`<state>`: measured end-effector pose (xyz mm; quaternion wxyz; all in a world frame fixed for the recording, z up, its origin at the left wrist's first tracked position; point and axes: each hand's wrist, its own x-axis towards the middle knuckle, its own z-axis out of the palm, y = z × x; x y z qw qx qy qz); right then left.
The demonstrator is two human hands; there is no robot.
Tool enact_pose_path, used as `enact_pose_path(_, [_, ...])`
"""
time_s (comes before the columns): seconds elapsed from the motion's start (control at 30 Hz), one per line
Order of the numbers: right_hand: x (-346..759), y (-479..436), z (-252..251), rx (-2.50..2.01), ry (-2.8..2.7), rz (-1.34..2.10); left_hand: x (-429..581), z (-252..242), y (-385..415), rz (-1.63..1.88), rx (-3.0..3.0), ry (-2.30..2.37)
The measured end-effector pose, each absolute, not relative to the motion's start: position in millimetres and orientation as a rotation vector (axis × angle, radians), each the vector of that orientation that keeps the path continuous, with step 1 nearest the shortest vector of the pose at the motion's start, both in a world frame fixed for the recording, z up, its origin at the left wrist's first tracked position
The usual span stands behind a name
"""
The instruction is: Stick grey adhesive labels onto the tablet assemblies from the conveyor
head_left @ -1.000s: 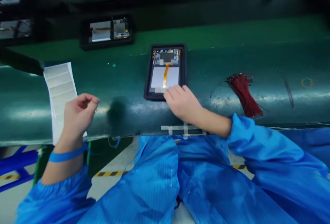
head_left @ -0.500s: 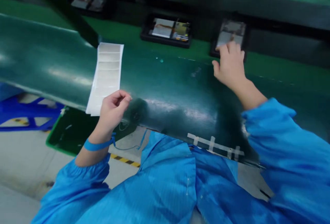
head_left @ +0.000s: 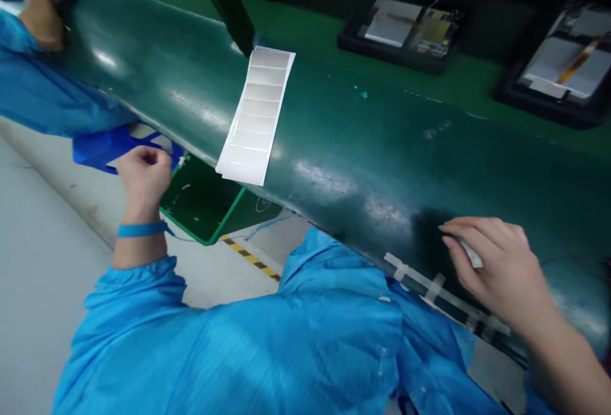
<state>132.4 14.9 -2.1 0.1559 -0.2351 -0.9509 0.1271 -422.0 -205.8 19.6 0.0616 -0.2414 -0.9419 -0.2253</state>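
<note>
My left hand (head_left: 146,176) is closed, fingertips curled against the thumb, in the air off the bench edge by the green bin (head_left: 205,240). Whether anything is in its pinch I cannot make out. It wears a blue wrist band (head_left: 142,230). My right hand (head_left: 501,268) is low over the near side of the green bench (head_left: 344,141), thumb and fingers drawn together. A small white piece (head_left: 470,253) shows between them. Left of middle on the bench lies a sheet of pale labels (head_left: 258,116). Opened devices in black trays (head_left: 554,68) (head_left: 401,36) sit along the back.
Another person's hand (head_left: 41,4) and blue sleeve are at the far left by a tray. A dark green post (head_left: 224,1) slants down to the label sheet. Below the bench are a blue plastic stool (head_left: 98,147) and striped floor tape (head_left: 251,259). White tape (head_left: 434,291) runs along the bench edge.
My right hand has left the device at the back and come down toward the bench edge. My left hand has moved left, away from the label sheet. The view has shifted left.
</note>
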Motion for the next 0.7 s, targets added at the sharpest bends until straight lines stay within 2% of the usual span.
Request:
enact_pose_path(0.1, [122,11,-8,-0.723,-2.689,0.44,-396,13,-172,-0.74,-0.948,-2.824])
enact_pose_path(0.27, [71,10,-22,-0.601,-2.681,0.526,-304,-10,-10,-0.803,-1.698,-2.632])
enact_pose_path(0.4, [56,15,-37,-0.6,-2.661,0.412,-262,-16,87,-0.55,-2.097,-2.406])
enact_pose_path(0.5, [60,18,-45,-0.632,-2.616,0.447,-251,-20,107,-0.301,-2.187,-2.297])
enact_pose_path(0.63, [63,22,-47,-0.631,-2.526,0.53,-248,-22,95,0.105,-2.276,-2.202])
enact_pose_path(0.7, [62,22,-44,-0.609,-2.493,0.562,-256,-19,89,0.127,-2.291,-2.228])
